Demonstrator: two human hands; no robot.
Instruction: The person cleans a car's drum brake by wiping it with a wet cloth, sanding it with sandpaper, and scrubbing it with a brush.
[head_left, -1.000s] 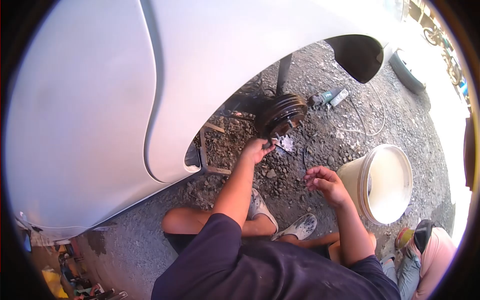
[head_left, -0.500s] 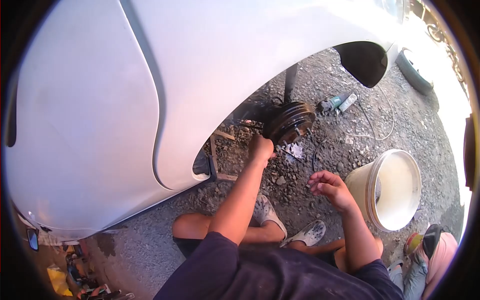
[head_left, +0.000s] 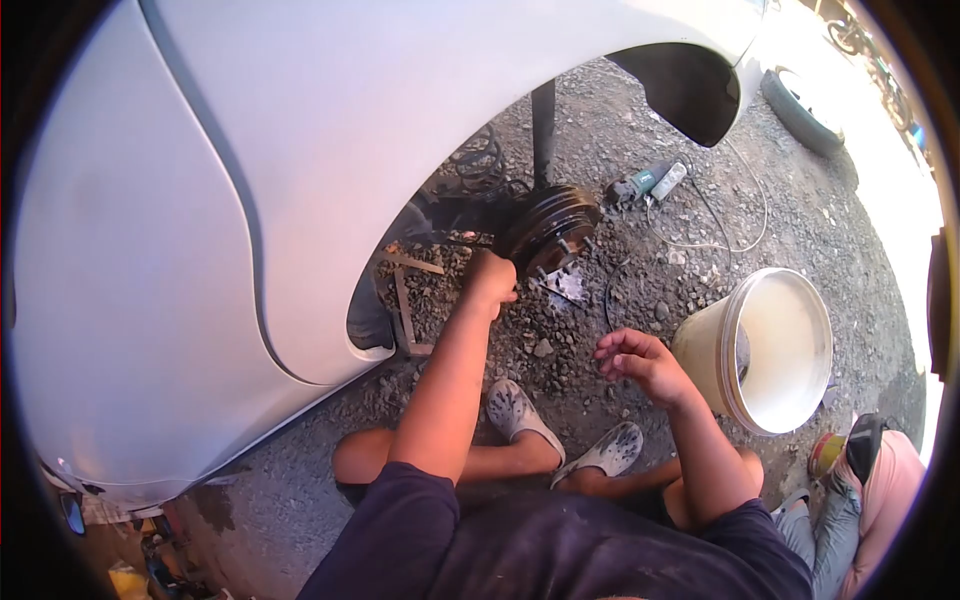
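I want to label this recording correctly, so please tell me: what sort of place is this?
Probably an outdoor car repair spot: a brake drum sits exposed in the wheel opening of a light-coloured car, and a power tool lies on the gravel ground.

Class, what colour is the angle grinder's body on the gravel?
The angle grinder is teal green, seen best in the head view.

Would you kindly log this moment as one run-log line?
left hand: against brake drum edge | right hand: raised, half-curled, beside bucket | grinder: on gravel
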